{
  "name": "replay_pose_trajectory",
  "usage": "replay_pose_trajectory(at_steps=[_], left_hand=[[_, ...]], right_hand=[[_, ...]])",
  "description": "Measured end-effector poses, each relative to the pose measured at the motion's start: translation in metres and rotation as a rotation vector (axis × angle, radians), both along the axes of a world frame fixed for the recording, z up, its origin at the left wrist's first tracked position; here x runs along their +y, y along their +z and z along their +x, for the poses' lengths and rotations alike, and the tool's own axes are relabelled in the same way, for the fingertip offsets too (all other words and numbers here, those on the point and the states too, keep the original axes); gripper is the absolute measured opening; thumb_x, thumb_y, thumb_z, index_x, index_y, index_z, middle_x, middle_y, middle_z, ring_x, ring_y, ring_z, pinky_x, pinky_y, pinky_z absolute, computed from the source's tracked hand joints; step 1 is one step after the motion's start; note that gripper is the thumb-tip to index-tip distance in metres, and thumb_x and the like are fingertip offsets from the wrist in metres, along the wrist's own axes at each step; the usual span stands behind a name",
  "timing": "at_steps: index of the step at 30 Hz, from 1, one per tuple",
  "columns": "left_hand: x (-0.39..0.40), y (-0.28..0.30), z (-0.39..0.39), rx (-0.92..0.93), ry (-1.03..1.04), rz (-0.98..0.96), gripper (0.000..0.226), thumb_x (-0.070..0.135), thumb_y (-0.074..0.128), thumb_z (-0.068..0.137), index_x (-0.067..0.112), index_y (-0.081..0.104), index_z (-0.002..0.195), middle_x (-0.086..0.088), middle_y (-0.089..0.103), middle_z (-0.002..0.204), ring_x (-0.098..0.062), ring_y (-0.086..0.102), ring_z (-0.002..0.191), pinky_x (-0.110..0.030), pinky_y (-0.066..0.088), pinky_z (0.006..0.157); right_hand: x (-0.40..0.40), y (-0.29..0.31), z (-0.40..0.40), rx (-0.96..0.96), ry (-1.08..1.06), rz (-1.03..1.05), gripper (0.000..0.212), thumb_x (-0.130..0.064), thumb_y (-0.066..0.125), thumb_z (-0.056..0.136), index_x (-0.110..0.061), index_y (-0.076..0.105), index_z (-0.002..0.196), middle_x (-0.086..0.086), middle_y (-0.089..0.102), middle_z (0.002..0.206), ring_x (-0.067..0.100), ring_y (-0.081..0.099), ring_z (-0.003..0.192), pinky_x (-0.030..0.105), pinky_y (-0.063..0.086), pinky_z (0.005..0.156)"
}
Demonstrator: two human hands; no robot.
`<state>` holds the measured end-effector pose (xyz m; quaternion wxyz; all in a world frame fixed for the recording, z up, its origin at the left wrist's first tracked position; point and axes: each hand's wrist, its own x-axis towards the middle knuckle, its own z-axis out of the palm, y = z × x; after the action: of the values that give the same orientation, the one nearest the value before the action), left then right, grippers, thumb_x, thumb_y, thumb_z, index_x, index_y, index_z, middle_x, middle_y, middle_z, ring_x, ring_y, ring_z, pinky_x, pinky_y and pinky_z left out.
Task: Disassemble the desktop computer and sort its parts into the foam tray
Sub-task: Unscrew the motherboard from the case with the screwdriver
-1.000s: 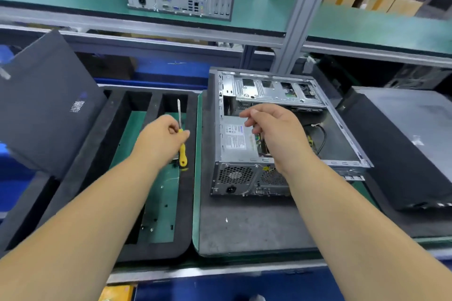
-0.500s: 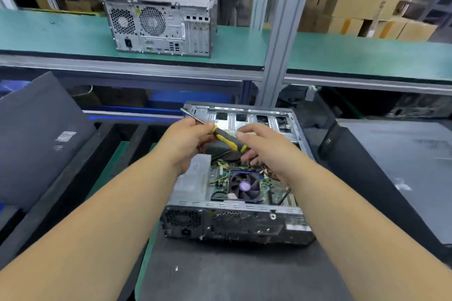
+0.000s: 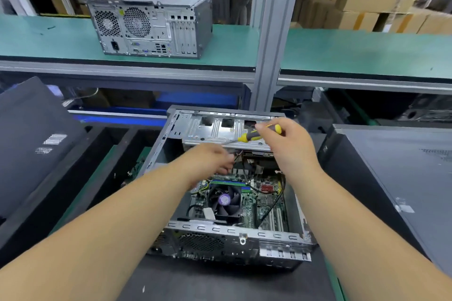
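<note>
The open desktop case lies on its side in front of me, showing the motherboard, a black CPU fan and a silver drive cage at the far end. My right hand grips a yellow-and-black screwdriver over the drive cage, its shaft pointing left and down. My left hand is blurred and reaches into the case just below the cage, near some cables; what its fingers touch is unclear. The black foam tray lies left of the case.
A black side panel leans at the far left over the tray. Another black computer case lies to the right. A second grey tower stands on the green upper shelf behind a metal post.
The screwdriver has passed from my left hand to my right, which now holds it over the drive cage. My left hand dropped into the case. The view moved closer.
</note>
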<state>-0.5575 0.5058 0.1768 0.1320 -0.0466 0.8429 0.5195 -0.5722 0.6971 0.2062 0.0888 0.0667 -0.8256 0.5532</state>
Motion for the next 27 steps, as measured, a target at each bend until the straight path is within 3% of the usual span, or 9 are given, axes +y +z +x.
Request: replay_pose_trajectory(at_steps=[2,5,9,13,16,18,22,25,27], left_hand=[[0.003,-0.007,-0.008,0.112,-0.132,-0.320,0.010,0.034,0.064,0.087,0.025,0.067,0.087,0.009,0.071,0.090,-0.011,0.067,0.085,-0.028,0.050,0.080],[0.015,-0.016,-0.024,0.253,-0.457,-0.653,0.017,0.032,0.064,0.087,0.028,0.064,0.104,0.008,0.063,0.110,-0.016,0.060,0.104,-0.029,0.047,0.090],[0.035,-0.033,-0.048,0.392,-0.829,-0.853,0.047,0.039,0.057,0.093,0.022,0.049,0.137,-0.002,0.051,0.138,-0.024,0.046,0.127,-0.039,0.038,0.106],[0.042,-0.047,-0.064,0.394,-1.025,-1.051,0.046,0.046,0.044,0.098,0.020,0.050,0.135,-0.007,0.056,0.133,-0.029,0.049,0.124,-0.041,0.035,0.105],[0.029,-0.050,-0.071,0.436,-0.905,-1.010,0.040,0.050,0.041,0.097,0.022,0.063,0.115,-0.005,0.064,0.113,-0.028,0.055,0.110,-0.040,0.038,0.094],[0.021,-0.050,-0.076,0.354,-0.821,-1.032,0.040,0.049,0.041,0.097,0.020,0.064,0.111,-0.006,0.064,0.111,-0.030,0.057,0.107,-0.038,0.043,0.085],[0.005,-0.049,-0.084,-0.118,-0.764,-1.343,0.011,0.026,0.050,0.091,0.024,0.058,0.098,-0.001,0.057,0.099,-0.027,0.053,0.090,-0.040,0.043,0.076],[-0.003,-0.051,-0.096,-0.296,-0.654,-1.284,0.031,0.021,0.051,0.092,0.019,0.058,0.121,-0.002,0.053,0.103,-0.026,0.053,0.094,-0.039,0.047,0.082],[-0.002,-0.057,-0.103,-0.306,-0.608,-1.216,0.045,0.035,0.043,0.098,0.017,0.048,0.139,-0.007,0.054,0.128,-0.030,0.052,0.115,-0.043,0.044,0.099]], right_hand=[[0.007,-0.004,-0.003,0.048,-0.086,0.126,0.033,-0.049,0.062,0.087,-0.021,0.061,0.069,-0.013,0.045,0.051,0.005,0.040,0.049,0.021,0.031,0.047],[0.014,-0.014,-0.003,0.101,-0.199,0.277,0.039,-0.048,0.059,0.090,-0.017,0.049,0.069,-0.013,0.055,0.057,0.005,0.050,0.056,0.024,0.036,0.050],[0.013,-0.026,-0.004,0.111,-0.330,0.354,0.039,-0.050,0.051,0.093,-0.016,0.051,0.073,0.000,0.058,0.066,0.020,0.053,0.063,0.040,0.047,0.059],[0.010,-0.042,-0.003,0.095,-0.393,0.352,0.039,-0.052,0.047,0.093,-0.019,0.049,0.072,0.000,0.055,0.067,0.019,0.051,0.063,0.043,0.047,0.059],[0.010,-0.053,-0.003,0.091,-0.376,0.363,0.035,-0.049,0.051,0.093,-0.023,0.046,0.069,-0.002,0.051,0.065,0.016,0.049,0.062,0.040,0.044,0.057],[0.010,-0.056,-0.007,0.081,-0.356,0.365,0.034,-0.047,0.052,0.093,-0.023,0.046,0.069,-0.001,0.051,0.064,0.017,0.049,0.062,0.039,0.043,0.057],[0.010,-0.062,-0.012,0.034,-0.299,0.395,0.029,-0.044,0.057,0.091,-0.021,0.054,0.073,-0.002,0.056,0.068,0.017,0.052,0.066,0.039,0.048,0.062],[0.009,-0.065,-0.012,-0.004,-0.179,0.484,0.027,-0.045,0.059,0.089,-0.023,0.057,0.073,-0.005,0.057,0.067,0.013,0.052,0.066,0.036,0.049,0.061],[0.009,-0.068,-0.013,-0.006,-0.110,0.604,0.026,-0.047,0.060,0.088,-0.025,0.058,0.075,-0.006,0.057,0.068,0.013,0.052,0.069,0.036,0.048,0.061]])
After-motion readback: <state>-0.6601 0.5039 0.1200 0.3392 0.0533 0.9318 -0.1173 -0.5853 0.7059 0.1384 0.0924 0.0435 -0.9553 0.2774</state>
